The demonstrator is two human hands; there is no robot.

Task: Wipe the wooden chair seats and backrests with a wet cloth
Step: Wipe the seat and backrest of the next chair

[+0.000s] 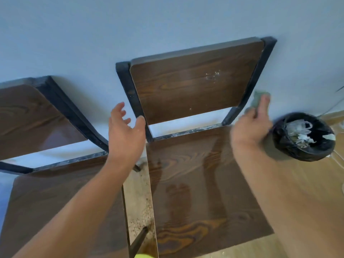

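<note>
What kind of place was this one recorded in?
Probably an indoor waiting or seating area, though it is hard to be sure: two matching wooden chairs stand side by side against a plain pale wall, beside a black-lined waste bin on a wood-look floor.

left chair [55,192]: cut off at frame's left | cloth [257,100]: blurred, mostly hidden behind fingers
</note>
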